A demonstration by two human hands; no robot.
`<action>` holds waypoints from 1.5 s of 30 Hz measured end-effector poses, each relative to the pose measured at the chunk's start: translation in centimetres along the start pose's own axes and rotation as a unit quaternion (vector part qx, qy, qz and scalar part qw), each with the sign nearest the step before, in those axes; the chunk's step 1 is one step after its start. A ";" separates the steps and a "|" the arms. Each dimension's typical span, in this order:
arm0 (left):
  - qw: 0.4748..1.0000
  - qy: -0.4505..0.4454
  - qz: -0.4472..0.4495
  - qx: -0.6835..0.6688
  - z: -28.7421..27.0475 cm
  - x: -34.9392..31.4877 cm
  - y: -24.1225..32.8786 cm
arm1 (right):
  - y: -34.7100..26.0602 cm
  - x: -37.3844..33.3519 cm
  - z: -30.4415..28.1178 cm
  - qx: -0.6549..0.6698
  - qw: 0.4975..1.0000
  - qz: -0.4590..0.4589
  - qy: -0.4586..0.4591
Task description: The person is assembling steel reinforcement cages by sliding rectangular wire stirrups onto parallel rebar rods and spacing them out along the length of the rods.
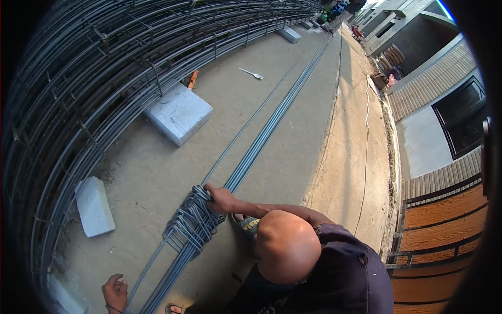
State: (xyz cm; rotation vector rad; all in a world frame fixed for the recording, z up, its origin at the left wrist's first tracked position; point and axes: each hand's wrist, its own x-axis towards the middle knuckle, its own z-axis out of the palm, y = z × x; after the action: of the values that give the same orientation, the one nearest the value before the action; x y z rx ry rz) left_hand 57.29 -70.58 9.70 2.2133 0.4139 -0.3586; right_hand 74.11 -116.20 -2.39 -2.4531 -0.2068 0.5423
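Two hands on steel: right hand point(219, 199) closed around top of stirrup bundle point(191, 225), grey bent loops stacked over long rebar rods point(261, 141) lying along concrete slab point(293, 104). Left hand point(115, 293) low beside rods, fingers loosely curled, grip unclear. Rebar cage point(78, 78) on white blocks point(179, 112) at left; wooden gate point(444, 230) at right.

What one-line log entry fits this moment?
crouching person | one hand on stirrup bundle | other hand open beside long bars
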 end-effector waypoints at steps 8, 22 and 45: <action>0.934 -0.135 0.048 0.329 4.1 -0.5 5.4 | 3.7 2.8 -3.0 -0.028 0.989 -0.057 -0.130; 0.949 -0.097 -0.230 0.194 5.3 -15.2 9.2 | 13.1 8.9 -13.5 -0.019 0.990 -0.064 -0.120; 0.822 0.406 -0.268 0.295 9.8 -12.1 -16.0 | -15.2 0.0 -11.7 -0.406 0.716 -0.352 -0.446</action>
State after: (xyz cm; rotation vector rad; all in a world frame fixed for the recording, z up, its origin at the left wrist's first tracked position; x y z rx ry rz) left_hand 38.65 -70.76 -2.55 2.7487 1.5904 0.2561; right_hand 78.78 -110.29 15.25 -2.2765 -2.0501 1.4325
